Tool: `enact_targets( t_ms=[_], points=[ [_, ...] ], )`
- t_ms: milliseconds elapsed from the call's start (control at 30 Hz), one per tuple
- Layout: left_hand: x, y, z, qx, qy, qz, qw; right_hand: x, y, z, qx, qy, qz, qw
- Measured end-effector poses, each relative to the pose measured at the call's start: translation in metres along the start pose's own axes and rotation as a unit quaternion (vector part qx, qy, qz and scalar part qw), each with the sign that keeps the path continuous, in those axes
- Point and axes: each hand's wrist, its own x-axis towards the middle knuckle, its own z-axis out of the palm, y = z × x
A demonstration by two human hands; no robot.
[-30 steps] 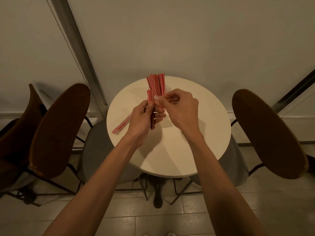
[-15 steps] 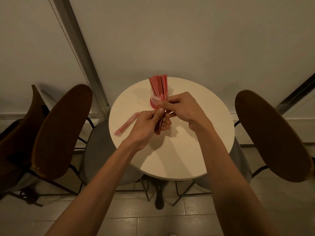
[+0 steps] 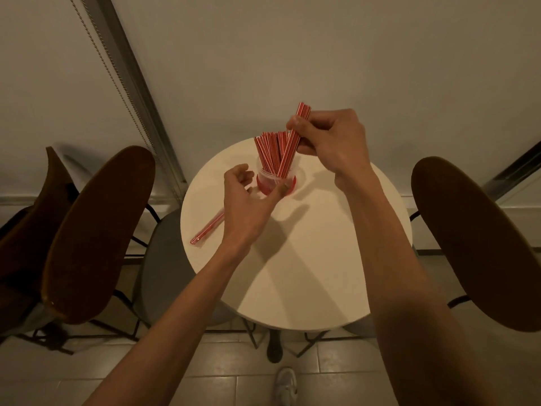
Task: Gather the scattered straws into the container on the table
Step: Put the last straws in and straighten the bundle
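Observation:
A clear container (image 3: 276, 181) with a red base stands on the far half of the round white table (image 3: 307, 259), holding several red-and-white striped straws (image 3: 268, 152) upright. My right hand (image 3: 328, 142) pinches a small bundle of straws (image 3: 292, 140), tilted, with its lower ends inside the container's mouth. My left hand (image 3: 248, 200) hovers just left of the container with fingers spread and nothing in it; its thumb is at the container's base. One more straw (image 3: 206, 230) lies flat on the table's left side, partly hidden by my left hand.
Dark wooden chairs stand on both sides: one (image 3: 96, 230) at the left and one (image 3: 480, 244) at the right. A wall with a blind cord (image 3: 117, 80) is behind the table. A shoe (image 3: 287, 385) shows on the tiled floor below.
My right hand has lifted the bundle away from my left hand and up over the container, ends now in its mouth. My left hand has let go and opened.

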Motion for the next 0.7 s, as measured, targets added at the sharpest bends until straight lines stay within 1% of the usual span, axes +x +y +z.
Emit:
enact_targets(
  t_ms=[100, 233, 400, 533, 700],
  points=[
    [0.017, -0.002, 0.008, 0.036, -0.014, -0.014, 0.999, 0.018, 0.002, 0.002, -0.002, -0.008, -0.009, 1.0],
    [0.035, -0.001, 0.019, 0.036, -0.04, -0.016, 0.998, 0.039, 0.01, 0.008, -0.036, -0.035, 0.002, 0.999],
    [0.056, -0.006, 0.031, 0.032, -0.051, -0.016, 0.998, 0.055, 0.026, 0.02, -0.095, -0.099, 0.004, 0.991],
    [0.065, -0.013, 0.038, 0.043, -0.046, -0.016, 0.998, 0.058, 0.034, 0.03, -0.123, -0.143, 0.018, 0.982],
    [0.07, -0.021, 0.041, 0.082, -0.032, -0.017, 0.996, 0.055, 0.051, 0.047, -0.181, -0.15, 0.018, 0.972]
  ],
)
